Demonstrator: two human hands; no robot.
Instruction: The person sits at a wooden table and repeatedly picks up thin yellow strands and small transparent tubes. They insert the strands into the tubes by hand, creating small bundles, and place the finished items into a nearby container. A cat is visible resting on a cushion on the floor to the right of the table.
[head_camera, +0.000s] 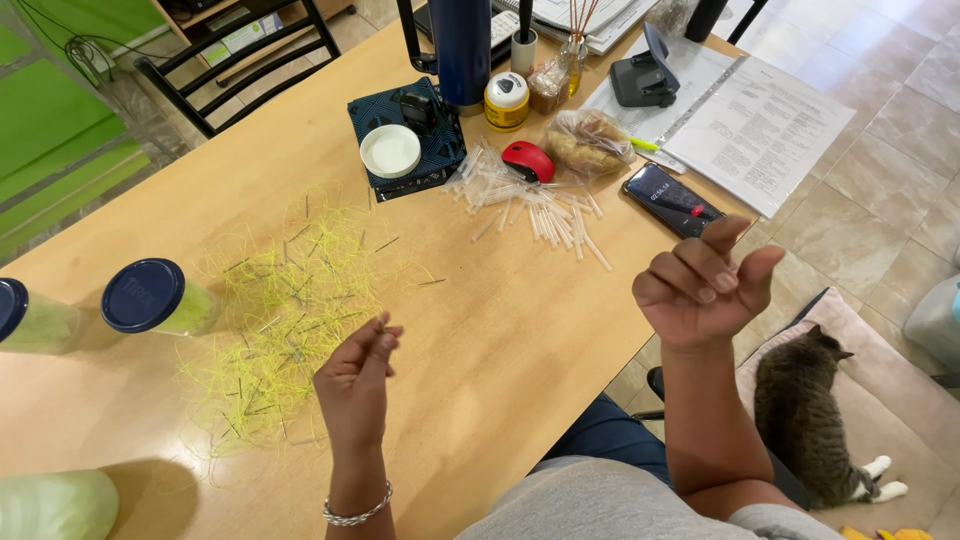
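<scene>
Left hand (355, 375) raised over the near edge of the yellow thread heap (285, 310), fingertips pinched narrow together, seemingly on a single fine strand or short dark pin; too thin to tell for certain. Silver bracelet (356, 516) on that wrist. Right hand (700, 290) lifted well to the right of the heap, past the table edge, fingers curled loosely, thumb and forefinger drawn close as if pulling the same strand taut; nothing plainly visible in the grip.

Heap spread loose and flat on the wooden table (500, 330), just left of the pinching hand, with small dark pins scattered through it. Judged featherlight, limp, prone to tangling and snagging; best taken one strand at a time by an end, with a fingertip pinch, not a full grasp.

Left of the heap, two blue-lidded jars (150, 297) lying on their sides. Beyond the heap, a white round lid (390, 151) on a dark blue box (408, 140). Right of that, a pile of short clear tubes (530, 205), a red mouse (528, 161), a phone (670, 199). Far right of the heap, on a floor cushion, a tabby cat (805, 415).
</scene>
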